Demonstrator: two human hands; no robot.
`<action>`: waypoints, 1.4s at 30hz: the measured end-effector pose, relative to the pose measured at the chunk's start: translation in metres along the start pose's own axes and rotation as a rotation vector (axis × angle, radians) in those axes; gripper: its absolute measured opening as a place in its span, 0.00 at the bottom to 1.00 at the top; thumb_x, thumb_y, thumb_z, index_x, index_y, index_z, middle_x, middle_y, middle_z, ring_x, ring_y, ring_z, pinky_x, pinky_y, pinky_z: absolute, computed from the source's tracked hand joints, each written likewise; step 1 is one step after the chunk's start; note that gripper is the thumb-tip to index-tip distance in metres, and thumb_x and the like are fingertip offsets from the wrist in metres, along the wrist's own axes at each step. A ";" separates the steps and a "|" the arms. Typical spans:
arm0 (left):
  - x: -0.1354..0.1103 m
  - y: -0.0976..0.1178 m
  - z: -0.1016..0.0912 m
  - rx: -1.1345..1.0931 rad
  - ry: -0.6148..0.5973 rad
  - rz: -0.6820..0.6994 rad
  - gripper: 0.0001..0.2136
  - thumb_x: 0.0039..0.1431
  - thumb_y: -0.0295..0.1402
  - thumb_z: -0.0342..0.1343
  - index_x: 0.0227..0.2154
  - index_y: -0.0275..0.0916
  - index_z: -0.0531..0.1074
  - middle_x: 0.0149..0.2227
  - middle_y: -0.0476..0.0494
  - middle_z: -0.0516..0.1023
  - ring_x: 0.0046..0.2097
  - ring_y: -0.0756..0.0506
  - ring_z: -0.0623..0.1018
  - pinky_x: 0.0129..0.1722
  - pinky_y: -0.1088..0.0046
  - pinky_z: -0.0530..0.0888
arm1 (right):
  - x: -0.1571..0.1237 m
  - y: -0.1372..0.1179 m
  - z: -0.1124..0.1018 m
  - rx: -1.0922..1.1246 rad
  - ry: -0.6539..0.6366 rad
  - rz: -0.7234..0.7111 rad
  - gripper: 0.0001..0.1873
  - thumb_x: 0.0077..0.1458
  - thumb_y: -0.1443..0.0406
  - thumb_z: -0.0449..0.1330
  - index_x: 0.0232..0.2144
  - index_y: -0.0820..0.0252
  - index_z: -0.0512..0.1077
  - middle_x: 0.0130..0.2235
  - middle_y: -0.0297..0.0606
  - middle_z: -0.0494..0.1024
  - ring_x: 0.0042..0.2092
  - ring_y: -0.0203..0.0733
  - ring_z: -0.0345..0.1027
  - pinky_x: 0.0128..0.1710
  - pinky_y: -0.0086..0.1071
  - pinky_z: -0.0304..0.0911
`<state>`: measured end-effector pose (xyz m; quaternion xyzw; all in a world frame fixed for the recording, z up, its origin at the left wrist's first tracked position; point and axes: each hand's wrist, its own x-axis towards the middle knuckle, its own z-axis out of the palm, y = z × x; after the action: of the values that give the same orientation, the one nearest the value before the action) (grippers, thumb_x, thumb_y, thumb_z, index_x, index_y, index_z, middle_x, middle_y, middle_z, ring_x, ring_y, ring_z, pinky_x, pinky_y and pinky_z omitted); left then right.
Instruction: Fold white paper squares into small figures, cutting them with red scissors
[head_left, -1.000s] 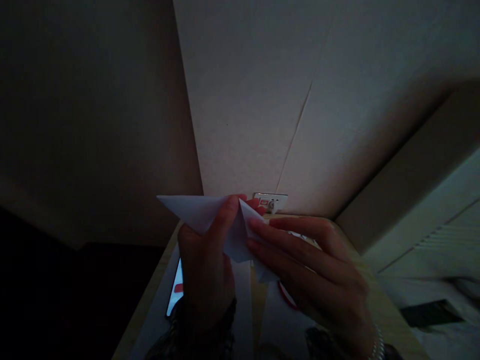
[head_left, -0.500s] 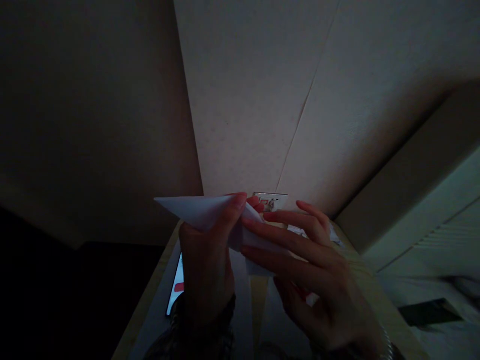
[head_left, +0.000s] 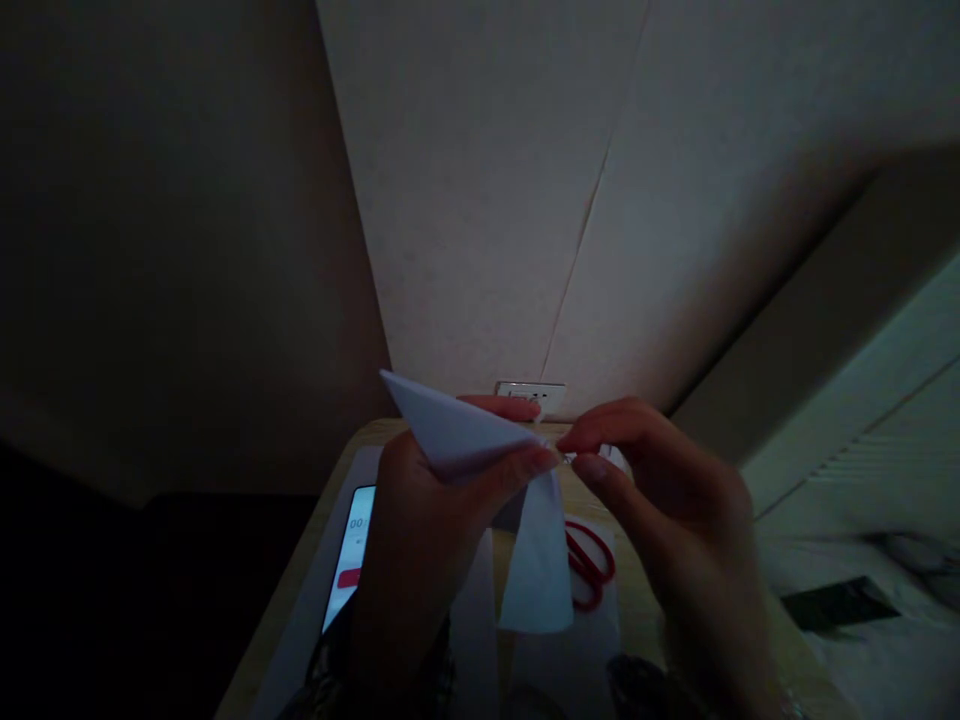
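Observation:
My left hand [head_left: 427,520] grips a folded white paper [head_left: 457,435] between thumb and fingers, its pointed tip up to the left and a flap hanging down below. My right hand [head_left: 667,490] is just to the right, thumb and forefinger pinched together at the paper's right tip. Both hands are raised above a small wooden table [head_left: 637,600]. The room is dim.
Red-handled scissors [head_left: 589,565] lie on white sheets [head_left: 555,650] on the table under my hands. A lit phone [head_left: 352,560] lies at the table's left side. A wall socket [head_left: 529,393] sits behind, and a dark flat object [head_left: 836,603] lies to the right.
The paper's tip has swung up and rightward and a flap now hangs down. My right hand pulled off the paper's face and pinches its right tip. The scissors have come into view.

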<state>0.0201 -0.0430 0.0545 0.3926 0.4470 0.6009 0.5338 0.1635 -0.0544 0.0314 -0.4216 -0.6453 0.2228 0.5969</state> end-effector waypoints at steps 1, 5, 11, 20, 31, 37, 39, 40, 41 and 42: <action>0.000 0.000 0.000 0.014 -0.004 -0.003 0.11 0.38 0.22 0.73 0.24 0.42 0.81 0.19 0.58 0.79 0.20 0.55 0.75 0.21 0.86 0.71 | 0.000 -0.001 -0.001 0.025 -0.009 0.014 0.06 0.60 0.68 0.65 0.30 0.52 0.77 0.32 0.27 0.77 0.36 0.34 0.71 0.39 0.28 0.64; -0.001 -0.002 0.001 0.022 -0.048 -0.028 0.16 0.35 0.20 0.74 0.27 0.42 0.77 0.21 0.60 0.78 0.25 0.53 0.80 0.23 0.86 0.71 | 0.001 -0.001 -0.006 0.104 -0.056 0.098 0.06 0.58 0.67 0.66 0.28 0.53 0.78 0.30 0.27 0.77 0.35 0.34 0.70 0.36 0.28 0.63; 0.001 -0.008 0.001 0.066 -0.123 -0.030 0.18 0.36 0.22 0.74 0.30 0.43 0.75 0.22 0.61 0.78 0.28 0.51 0.81 0.25 0.84 0.73 | 0.001 0.003 -0.008 0.113 -0.080 0.157 0.09 0.56 0.67 0.66 0.24 0.56 0.75 0.27 0.27 0.75 0.32 0.33 0.68 0.33 0.28 0.60; 0.001 -0.013 -0.004 0.013 -0.240 -0.067 0.12 0.44 0.25 0.72 0.33 0.39 0.79 0.30 0.53 0.86 0.34 0.49 0.85 0.33 0.81 0.78 | -0.001 0.006 -0.004 0.035 0.088 0.189 0.09 0.57 0.67 0.65 0.25 0.55 0.73 0.26 0.25 0.73 0.31 0.32 0.66 0.30 0.27 0.58; 0.006 -0.019 -0.003 -0.003 -0.127 0.042 0.11 0.42 0.26 0.72 0.31 0.38 0.80 0.28 0.49 0.87 0.34 0.44 0.86 0.32 0.77 0.80 | 0.004 0.007 -0.009 0.361 -0.051 0.366 0.05 0.53 0.66 0.69 0.26 0.51 0.79 0.27 0.25 0.80 0.31 0.31 0.72 0.30 0.21 0.64; 0.003 -0.016 -0.001 -0.019 -0.120 0.014 0.10 0.43 0.24 0.72 0.29 0.39 0.80 0.26 0.53 0.86 0.31 0.48 0.86 0.27 0.84 0.77 | 0.005 0.009 -0.007 0.345 -0.056 0.381 0.06 0.53 0.66 0.69 0.24 0.54 0.79 0.27 0.25 0.79 0.30 0.29 0.71 0.31 0.20 0.63; 0.001 -0.015 0.001 -0.021 -0.103 0.008 0.09 0.44 0.24 0.71 0.30 0.39 0.80 0.26 0.54 0.86 0.31 0.49 0.85 0.28 0.84 0.78 | 0.005 0.009 -0.008 0.314 -0.043 0.375 0.07 0.52 0.66 0.70 0.24 0.55 0.78 0.25 0.26 0.78 0.29 0.30 0.70 0.30 0.21 0.63; 0.000 -0.015 0.001 -0.022 -0.101 0.004 0.09 0.44 0.24 0.71 0.30 0.39 0.80 0.26 0.54 0.86 0.31 0.49 0.85 0.29 0.83 0.78 | 0.005 0.009 -0.008 0.298 -0.040 0.372 0.07 0.51 0.65 0.70 0.23 0.55 0.77 0.25 0.27 0.78 0.29 0.31 0.70 0.29 0.22 0.63; 0.000 -0.014 0.002 -0.025 -0.106 -0.002 0.10 0.44 0.23 0.72 0.30 0.39 0.80 0.26 0.54 0.86 0.31 0.49 0.85 0.29 0.83 0.78 | 0.005 0.010 -0.009 0.282 -0.037 0.367 0.08 0.50 0.65 0.70 0.23 0.56 0.77 0.25 0.27 0.77 0.29 0.32 0.69 0.29 0.23 0.63; -0.001 -0.013 0.002 -0.029 -0.113 -0.012 0.10 0.43 0.22 0.72 0.29 0.39 0.80 0.26 0.54 0.86 0.31 0.49 0.85 0.29 0.84 0.78 | 0.005 0.009 -0.010 0.271 -0.038 0.363 0.09 0.50 0.64 0.70 0.22 0.56 0.76 0.24 0.28 0.77 0.28 0.33 0.69 0.29 0.24 0.63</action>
<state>0.0261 -0.0430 0.0425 0.4154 0.4097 0.5811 0.5674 0.1758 -0.0474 0.0286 -0.4423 -0.5341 0.4191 0.5861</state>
